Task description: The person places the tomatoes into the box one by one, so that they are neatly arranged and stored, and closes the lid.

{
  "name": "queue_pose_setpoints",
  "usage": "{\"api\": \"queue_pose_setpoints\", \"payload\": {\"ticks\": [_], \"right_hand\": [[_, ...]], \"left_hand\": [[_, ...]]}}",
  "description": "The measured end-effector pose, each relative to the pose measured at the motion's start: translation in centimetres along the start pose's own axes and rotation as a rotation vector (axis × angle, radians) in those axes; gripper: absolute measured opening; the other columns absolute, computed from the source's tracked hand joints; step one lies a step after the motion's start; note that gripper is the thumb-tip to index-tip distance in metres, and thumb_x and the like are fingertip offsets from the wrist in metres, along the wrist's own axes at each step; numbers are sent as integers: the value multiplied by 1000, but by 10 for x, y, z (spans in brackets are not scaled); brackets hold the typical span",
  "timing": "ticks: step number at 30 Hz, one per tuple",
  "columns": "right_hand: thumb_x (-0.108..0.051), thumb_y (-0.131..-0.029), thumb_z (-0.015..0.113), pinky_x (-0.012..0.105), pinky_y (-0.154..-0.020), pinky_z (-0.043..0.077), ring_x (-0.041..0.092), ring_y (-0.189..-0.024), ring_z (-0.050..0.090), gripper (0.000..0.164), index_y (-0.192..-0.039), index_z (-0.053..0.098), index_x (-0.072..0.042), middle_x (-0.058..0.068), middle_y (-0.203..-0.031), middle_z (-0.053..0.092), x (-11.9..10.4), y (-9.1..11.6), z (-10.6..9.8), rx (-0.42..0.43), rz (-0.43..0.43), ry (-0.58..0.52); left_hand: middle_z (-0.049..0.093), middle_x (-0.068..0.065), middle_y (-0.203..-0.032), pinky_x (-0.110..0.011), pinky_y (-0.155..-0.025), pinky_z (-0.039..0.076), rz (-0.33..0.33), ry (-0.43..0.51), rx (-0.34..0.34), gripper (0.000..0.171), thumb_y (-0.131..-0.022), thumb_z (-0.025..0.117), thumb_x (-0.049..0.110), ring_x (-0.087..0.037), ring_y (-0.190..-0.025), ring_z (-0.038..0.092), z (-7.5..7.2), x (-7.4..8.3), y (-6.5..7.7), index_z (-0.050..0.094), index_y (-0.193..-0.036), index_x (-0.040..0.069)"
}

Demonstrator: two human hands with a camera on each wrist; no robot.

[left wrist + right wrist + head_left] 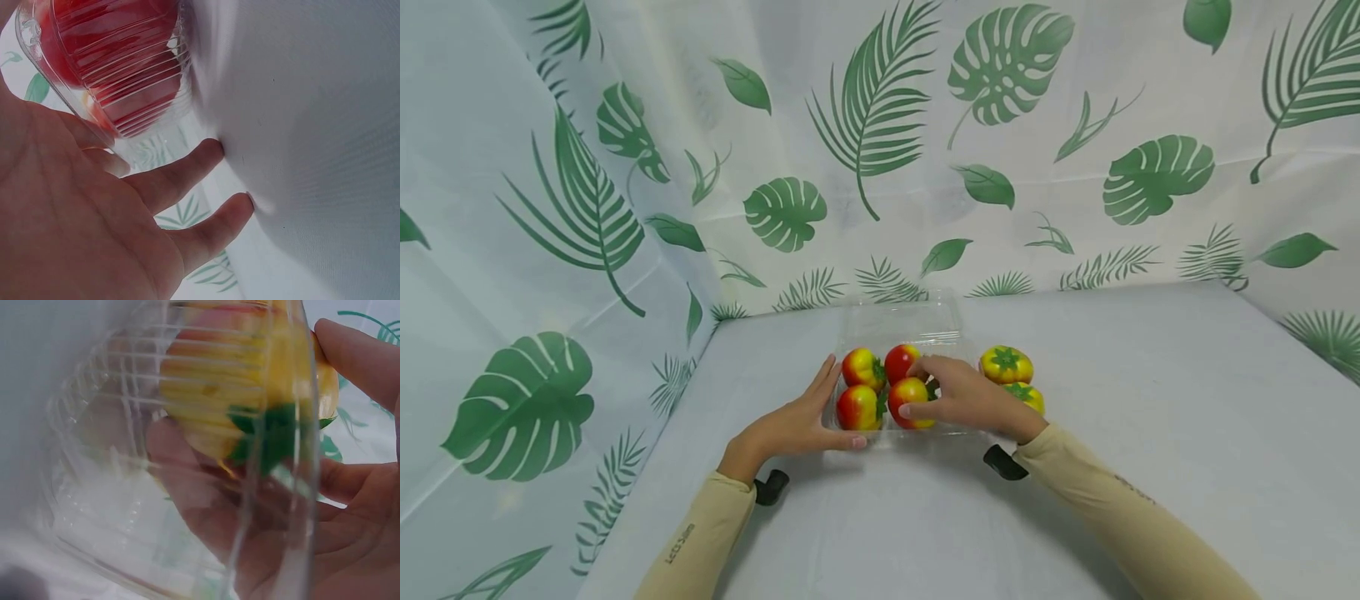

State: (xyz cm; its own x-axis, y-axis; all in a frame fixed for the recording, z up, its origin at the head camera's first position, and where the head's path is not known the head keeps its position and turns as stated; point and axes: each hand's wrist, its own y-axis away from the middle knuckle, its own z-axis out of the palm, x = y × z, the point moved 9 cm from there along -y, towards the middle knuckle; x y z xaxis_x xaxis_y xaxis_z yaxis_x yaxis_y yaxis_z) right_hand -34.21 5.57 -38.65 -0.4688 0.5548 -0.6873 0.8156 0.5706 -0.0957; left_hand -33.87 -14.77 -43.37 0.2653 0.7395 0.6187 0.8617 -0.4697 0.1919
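Note:
A clear plastic clamshell box (958, 429) stands on the white surface with its lid (902, 321) folded back. Glossy red-and-yellow toy fruits with green leafy tops lie in it: a front-left fruit (859, 408), a back-left fruit (861, 369) and a back-right one (901, 362). My right hand (966, 398) grips the front-right fruit (212, 381) inside the box, thumb and fingers on opposite sides. My left hand (793, 425) lies along the box's left front corner, fingers spread. In the left wrist view, two straight fingertips (212, 150) touch the surface beside the box wall.
Two yellow toy fruits with green tops, a rear one (1006, 364) and a front one (1028, 395), sit just right of the box, close to the right wrist. A leaf-printed curtain (880, 150) rises behind and on both sides of the white table covering (1150, 400).

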Motion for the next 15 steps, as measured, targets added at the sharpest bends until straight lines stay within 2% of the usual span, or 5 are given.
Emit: {"api": "queue_pose_setpoints", "payload": {"ticks": [9,15], "right_hand": [[-30,-94,85,34,-89,59,22,-101,63,40,-121,66,-9,-1,-109,69,-1,-3,6,15,-13,18],[-31,-93,86,34,-89,60,20,-101,62,43,-121,62,-9,-1,-109,68,-1,-3,8,25,-4,34]], "left_hand": [[-16,-2,-179,-59,-125,24,-2,10,2,132,-85,80,66,-30,-164,5,0,-1,0,-5,-173,17],[-16,0,-179,-59,-125,25,-8,1,2,132,-85,80,67,-29,-164,6,0,-2,0,-5,-173,18]]}}
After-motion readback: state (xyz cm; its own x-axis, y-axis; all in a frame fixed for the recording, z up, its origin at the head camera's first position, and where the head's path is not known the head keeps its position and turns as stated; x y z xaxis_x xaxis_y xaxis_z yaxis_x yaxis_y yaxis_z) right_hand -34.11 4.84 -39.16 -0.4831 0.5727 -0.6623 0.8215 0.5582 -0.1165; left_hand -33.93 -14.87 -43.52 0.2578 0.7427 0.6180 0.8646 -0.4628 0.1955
